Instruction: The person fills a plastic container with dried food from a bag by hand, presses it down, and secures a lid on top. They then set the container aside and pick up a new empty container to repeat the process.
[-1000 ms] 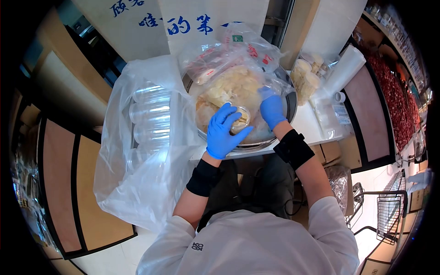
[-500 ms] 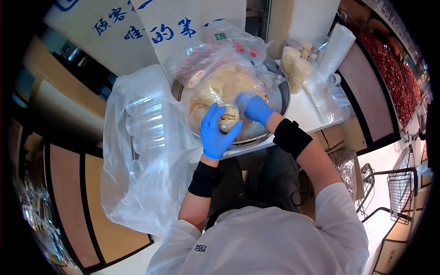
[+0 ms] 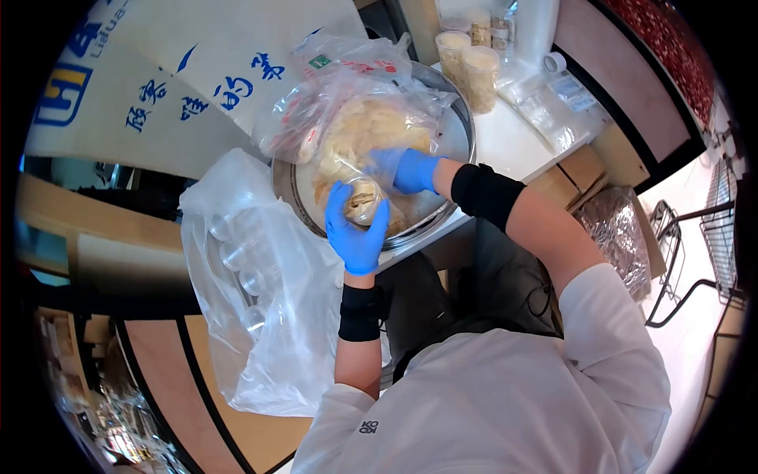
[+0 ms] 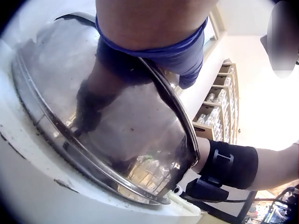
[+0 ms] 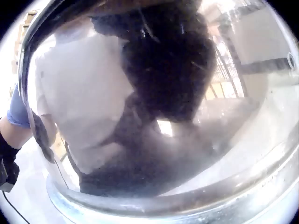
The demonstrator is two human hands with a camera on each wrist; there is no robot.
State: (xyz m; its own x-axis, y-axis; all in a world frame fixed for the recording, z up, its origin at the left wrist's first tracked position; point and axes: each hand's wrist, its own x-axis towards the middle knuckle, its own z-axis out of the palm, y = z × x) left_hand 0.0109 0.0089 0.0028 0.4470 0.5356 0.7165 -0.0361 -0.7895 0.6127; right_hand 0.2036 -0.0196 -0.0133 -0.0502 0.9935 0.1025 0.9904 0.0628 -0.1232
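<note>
In the head view my blue-gloved left hand (image 3: 353,243) holds a clear round plastic jar (image 3: 365,203) by its side, thumb and fingers on opposite sides. Pale, thin dried slices show through its mouth. Beside the jar, over a heap of pale slices (image 3: 355,136), is my blue-gloved right hand (image 3: 413,171); its fingers are motion-blurred and I cannot tell what they hold. The heap lies in a clear plastic bag (image 3: 371,79) inside a wide metal basin (image 3: 471,134). Both wrist views mostly face the basin's shiny outer wall (image 4: 135,121), which hides the fingers.
To the left hangs a large translucent bag (image 3: 276,347) of stacked clear jars (image 3: 241,253). Filled jars (image 3: 480,83) and a packet of clear bags (image 3: 560,99) sit on the white counter (image 3: 513,154) at right. A lettered panel (image 3: 213,71) stands behind the basin.
My right hand has moved left from the basin's right side to beside the jar. The left hand keeps its hold on the jar. The head view has turned and shifted.
</note>
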